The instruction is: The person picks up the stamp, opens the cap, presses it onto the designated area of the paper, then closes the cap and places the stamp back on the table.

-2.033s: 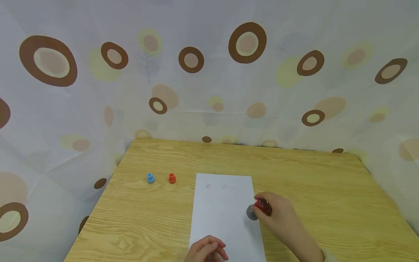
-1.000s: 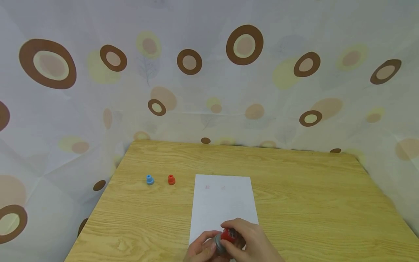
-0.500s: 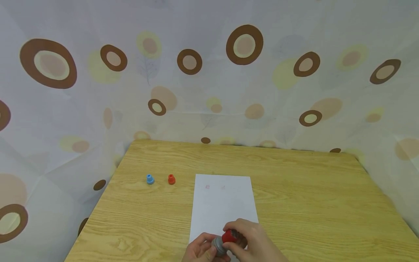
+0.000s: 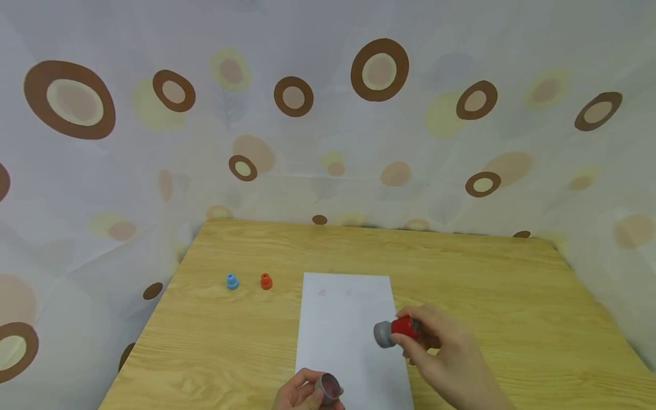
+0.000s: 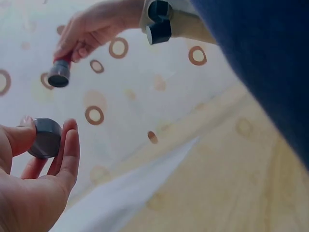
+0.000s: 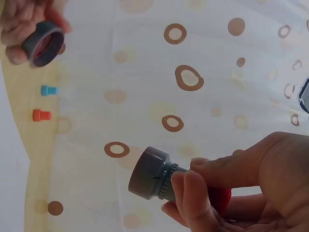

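My right hand [image 4: 443, 350] grips a stamp [image 6: 149, 174] by its red handle, over the right edge of the white paper [image 4: 348, 330]. The stamp's round grey head points left, away from the fingers. Lower down, my left hand [image 4: 302, 393] holds a round grey cap [image 4: 329, 387] between thumb and fingers, above the near part of the sheet. Its hollow side, reddish inside, faces up and right in the head view. The left wrist view shows the cap [image 5: 47, 138] from outside, apart from the stamp [image 5: 59, 74]. Faint reddish marks lie near the paper's far edge.
A small blue stamper-like piece [image 4: 232, 281] and a similar red piece [image 4: 266, 281] stand on the wooden table [image 4: 230, 341], left of the paper. A patterned curtain [image 4: 328, 142] with brown rings hangs behind the table and along its sides.
My right hand came in from the right to the left hand, the two worked together on the stamp, and now they are apart. The cap has come off into my left hand.
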Motion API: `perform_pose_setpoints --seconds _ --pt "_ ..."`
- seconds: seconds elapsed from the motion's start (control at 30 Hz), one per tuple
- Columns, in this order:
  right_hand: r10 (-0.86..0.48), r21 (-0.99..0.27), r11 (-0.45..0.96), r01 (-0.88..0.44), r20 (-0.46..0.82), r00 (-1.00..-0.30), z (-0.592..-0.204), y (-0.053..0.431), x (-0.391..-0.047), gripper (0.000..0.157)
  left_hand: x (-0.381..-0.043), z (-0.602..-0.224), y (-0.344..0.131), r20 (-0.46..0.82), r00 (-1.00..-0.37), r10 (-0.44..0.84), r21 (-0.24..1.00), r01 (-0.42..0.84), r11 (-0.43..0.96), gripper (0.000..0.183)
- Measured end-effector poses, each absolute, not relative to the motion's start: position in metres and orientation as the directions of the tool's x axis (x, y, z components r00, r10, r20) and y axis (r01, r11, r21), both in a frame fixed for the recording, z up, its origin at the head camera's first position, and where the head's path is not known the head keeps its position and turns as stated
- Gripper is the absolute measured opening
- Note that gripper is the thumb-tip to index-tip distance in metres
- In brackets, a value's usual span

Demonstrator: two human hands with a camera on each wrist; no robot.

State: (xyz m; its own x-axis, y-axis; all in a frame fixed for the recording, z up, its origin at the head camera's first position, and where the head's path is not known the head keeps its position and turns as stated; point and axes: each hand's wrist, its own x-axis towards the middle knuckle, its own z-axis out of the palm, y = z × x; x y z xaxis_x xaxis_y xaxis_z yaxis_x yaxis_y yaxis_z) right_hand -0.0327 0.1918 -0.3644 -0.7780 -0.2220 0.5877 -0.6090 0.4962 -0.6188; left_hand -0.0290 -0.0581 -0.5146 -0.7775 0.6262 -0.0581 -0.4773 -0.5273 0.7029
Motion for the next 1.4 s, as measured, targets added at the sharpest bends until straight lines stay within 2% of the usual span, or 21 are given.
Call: perform_pose_setpoints --seconds 0.13,0.33,0.6,0.83,1.0,1.23,1.4 --pt "-0.203 -0.617 0.512 -0.598 0.589 -0.782 -0.356 0.198 -0.036 0.043 -0.029 -0.504 -0.059 -0.045 -0.765 0.642 0.691 -0.488 -0.533 0.019" --pt "-0.206 -0.603 0.570 -0.558 0.553 -0.808 -0.357 0.196 -0.048 0.037 -0.027 -0.505 -0.055 -0.087 -0.790 0.607 0.708 -0.478 -0.520 0.023" --pt "-0.205 -0.480 0.753 -0.450 0.480 -0.853 -0.361 0.197 -0.100 0.031 -0.025 -0.516 -0.050 -0.089 -0.777 0.623 0.685 -0.502 -0.528 0.023" --pt "-0.253 -0.411 0.814 -0.411 0.386 -0.887 -0.390 0.195 -0.150 0.029 -0.025 -0.518 -0.049 -0.094 -0.766 0.636 0.681 -0.515 -0.520 0.023" --pt "-0.269 -0.418 0.826 -0.378 0.297 -0.916 -0.415 0.198 -0.175 0.027 -0.025 -0.516 -0.048 -0.110 -0.776 0.621 0.700 -0.504 -0.506 0.024" --pt "-0.258 -0.461 0.830 -0.315 0.185 -0.948 -0.442 0.204 -0.190 0.030 -0.026 -0.514 -0.049 -0.125 -0.773 0.622 0.690 -0.518 -0.506 0.025" --pt "-0.247 -0.469 0.834 -0.290 0.152 -0.957 -0.454 0.205 -0.194 0.030 -0.026 -0.513 -0.048 -0.143 -0.776 0.614 0.689 -0.524 -0.501 0.027"
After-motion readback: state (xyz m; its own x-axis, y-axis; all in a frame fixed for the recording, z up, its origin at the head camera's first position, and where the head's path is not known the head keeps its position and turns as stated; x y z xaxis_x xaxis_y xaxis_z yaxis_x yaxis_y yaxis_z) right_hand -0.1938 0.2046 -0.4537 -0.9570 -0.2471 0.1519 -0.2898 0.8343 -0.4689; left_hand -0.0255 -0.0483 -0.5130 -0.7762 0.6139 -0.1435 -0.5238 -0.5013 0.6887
